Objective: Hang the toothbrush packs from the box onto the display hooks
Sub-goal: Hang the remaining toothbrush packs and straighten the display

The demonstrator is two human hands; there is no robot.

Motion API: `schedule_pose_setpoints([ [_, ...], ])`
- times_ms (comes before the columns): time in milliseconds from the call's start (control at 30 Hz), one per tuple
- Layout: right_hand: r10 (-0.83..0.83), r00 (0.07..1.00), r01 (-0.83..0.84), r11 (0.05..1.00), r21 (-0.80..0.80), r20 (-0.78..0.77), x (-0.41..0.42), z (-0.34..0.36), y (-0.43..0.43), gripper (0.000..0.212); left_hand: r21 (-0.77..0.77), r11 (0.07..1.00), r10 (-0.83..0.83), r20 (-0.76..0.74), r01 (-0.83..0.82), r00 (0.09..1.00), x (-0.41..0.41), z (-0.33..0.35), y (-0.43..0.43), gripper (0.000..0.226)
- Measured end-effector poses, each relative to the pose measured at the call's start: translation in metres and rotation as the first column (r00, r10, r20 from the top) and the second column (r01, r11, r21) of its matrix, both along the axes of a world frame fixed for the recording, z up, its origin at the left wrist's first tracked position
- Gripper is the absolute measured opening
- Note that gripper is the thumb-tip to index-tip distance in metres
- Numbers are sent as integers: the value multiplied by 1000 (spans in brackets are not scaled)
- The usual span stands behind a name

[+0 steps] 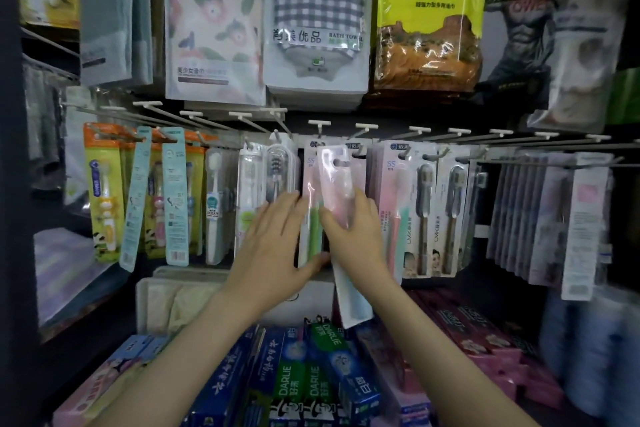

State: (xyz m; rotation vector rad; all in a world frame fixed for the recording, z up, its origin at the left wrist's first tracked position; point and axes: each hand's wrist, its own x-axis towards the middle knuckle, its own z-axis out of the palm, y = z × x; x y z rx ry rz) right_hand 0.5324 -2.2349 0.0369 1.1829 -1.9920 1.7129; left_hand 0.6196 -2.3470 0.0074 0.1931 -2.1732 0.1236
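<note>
where hooks [366, 127] run at 12 o'clock, right grip [353, 232]: clasps pink toothbrush pack [334, 177]
left grip [277, 239]: flat against hung packs [276, 166]

Lighting: dim, cool, from overhead; upper rows brighter than lower ones.
Glare: white streaks on yellow bag [431, 10] and clear toothbrush pack [334, 180].
Shadow: deep at left edge and right corners.
Focus: soft throughout; margins smeared, hooks [419, 130] bowed by the wide-angle lens.
</note>
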Motion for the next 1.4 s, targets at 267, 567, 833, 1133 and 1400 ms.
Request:
schedule_pose_setpoints([
  [267, -94, 916, 203, 947, 249, -390, -12, -2, -8, 68, -218, 951, 218, -33, -220, 975, -14, 6, -60, 89],
  [567, -196, 904, 276, 947, 168, -380, -6, 9, -36, 70, -245, 941, 222, -78, -234, 972, -15, 5, -68, 89],
  [833, -255, 902, 314, 941, 125, -347, 3, 10, -42, 67, -257, 934, 230, -103, -250, 968, -13, 4, -74, 101],
  [1133, -287, 916, 330, 937, 119, -280, -6, 18, -56, 71, -259, 938, 213, -88, -228, 973, -15, 5, -73, 97],
  [1400, -204, 949, 245, 957, 153, -240, -20, 22, -47, 59, -286, 929, 211, -118, -236, 970, -13, 2, -79, 88],
])
